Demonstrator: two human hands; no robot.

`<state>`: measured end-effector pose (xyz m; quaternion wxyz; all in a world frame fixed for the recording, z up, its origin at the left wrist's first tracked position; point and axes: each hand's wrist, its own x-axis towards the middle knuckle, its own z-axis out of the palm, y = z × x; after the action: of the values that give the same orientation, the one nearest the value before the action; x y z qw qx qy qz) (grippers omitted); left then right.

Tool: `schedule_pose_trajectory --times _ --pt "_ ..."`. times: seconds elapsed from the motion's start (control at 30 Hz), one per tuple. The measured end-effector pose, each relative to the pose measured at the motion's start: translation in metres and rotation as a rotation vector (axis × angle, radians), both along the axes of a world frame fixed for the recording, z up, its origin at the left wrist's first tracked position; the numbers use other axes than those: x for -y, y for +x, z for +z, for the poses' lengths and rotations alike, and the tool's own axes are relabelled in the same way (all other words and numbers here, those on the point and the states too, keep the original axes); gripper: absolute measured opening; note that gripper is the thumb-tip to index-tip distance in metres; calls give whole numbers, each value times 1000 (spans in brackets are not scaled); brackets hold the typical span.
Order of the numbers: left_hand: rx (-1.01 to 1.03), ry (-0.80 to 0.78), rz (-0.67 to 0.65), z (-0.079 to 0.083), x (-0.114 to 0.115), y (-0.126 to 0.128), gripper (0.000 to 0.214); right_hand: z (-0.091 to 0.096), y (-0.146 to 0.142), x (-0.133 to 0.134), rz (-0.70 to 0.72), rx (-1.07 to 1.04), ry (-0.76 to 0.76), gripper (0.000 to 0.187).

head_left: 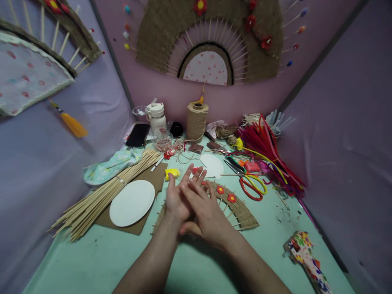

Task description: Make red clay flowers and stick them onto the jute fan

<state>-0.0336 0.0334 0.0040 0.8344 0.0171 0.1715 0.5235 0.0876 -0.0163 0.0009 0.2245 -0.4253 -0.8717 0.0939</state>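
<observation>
My left hand (180, 201) is turned palm up with its fingers stretched out. Across that palm lies my right hand (208, 218), its fingers extended and pressing lightly on the left. Whether anything small sits between the palms is hidden. Beneath both hands is a woven twine fan (245, 216) with thin stick ribs, partly covered by my arms. Red flowers (232, 198) with yellow centres decorate its band. Just beyond my left fingers lies a small yellow clay packet (172, 174).
Bamboo sticks (101, 200), a white oval card (132, 203) and brown cardboard (134, 228) lie left. Scissors (251, 188) and red pipe cleaners (272, 155) are at right. A twine spool (197, 122) and white bottle (157, 116) stand behind. A floral-patterned glue gun (306, 255) lies front right.
</observation>
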Motion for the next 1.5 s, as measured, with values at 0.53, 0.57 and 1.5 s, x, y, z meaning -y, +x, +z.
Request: schedule_pose_trajectory --times 0.53,0.57,1.5 --pt "-140 -171 -91 -7 -5 9 52 -3 9 -8 -203 -148 10 67" --pt "-132 -159 -92 -6 -5 9 52 -3 11 -8 -231 -198 22 60" --pt "-611 231 -148 -4 5 12 30 -8 26 -16 -410 -744 -26 35"
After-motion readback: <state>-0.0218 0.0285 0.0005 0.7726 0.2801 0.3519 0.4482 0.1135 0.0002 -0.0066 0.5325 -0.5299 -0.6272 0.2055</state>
